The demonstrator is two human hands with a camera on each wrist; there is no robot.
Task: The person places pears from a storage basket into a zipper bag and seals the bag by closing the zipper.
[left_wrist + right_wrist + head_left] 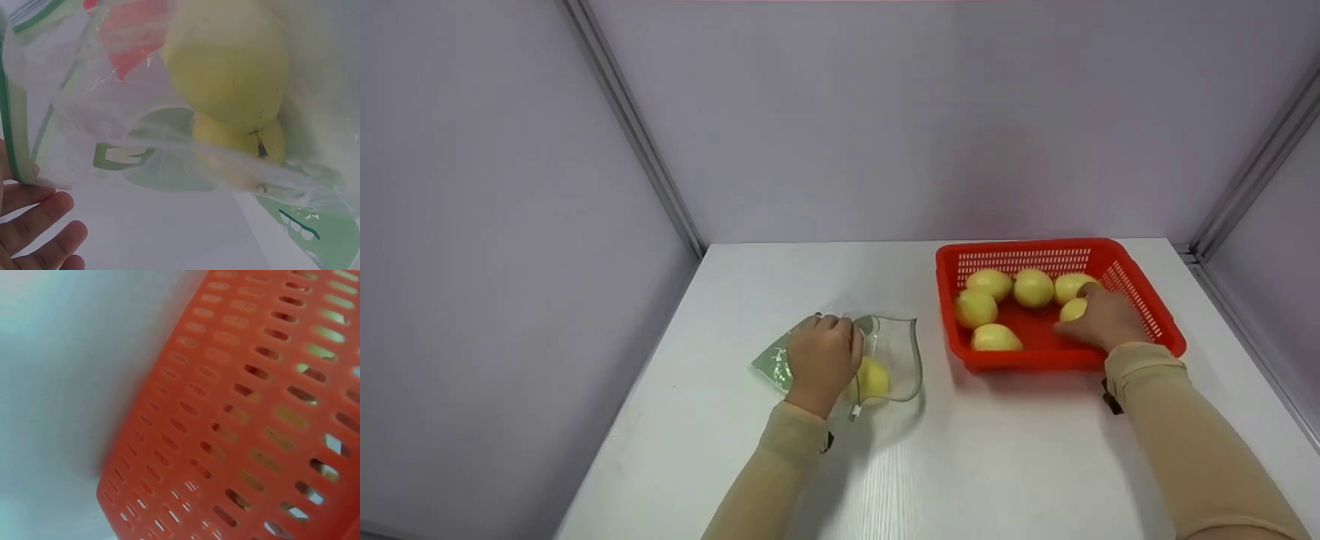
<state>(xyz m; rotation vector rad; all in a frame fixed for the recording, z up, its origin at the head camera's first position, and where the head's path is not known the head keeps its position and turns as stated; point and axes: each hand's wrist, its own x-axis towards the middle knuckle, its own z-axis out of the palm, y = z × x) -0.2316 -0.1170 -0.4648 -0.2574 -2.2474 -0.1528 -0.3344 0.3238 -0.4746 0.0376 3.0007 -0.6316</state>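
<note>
My left hand (826, 352) grips the edge of a clear zip bag (896, 352) with a green strip, holding it on the white table. A yellow pear-like fruit (873, 379) lies inside the bag. In the left wrist view the bag (84, 101) fills the frame, with yellow fruit (228, 62) seen through the plastic and my fingers (39, 216) at the lower left. My right hand (1099, 319) is inside the red basket (1166, 330), its fingers curled round a yellow fruit (1072, 308). The right wrist view shows only the basket's perforated wall (253, 410).
Several more yellow fruits (1033, 287) lie loose in the basket at the right of the table (975, 450). Grey-lilac walls close the table in at the back and on both sides.
</note>
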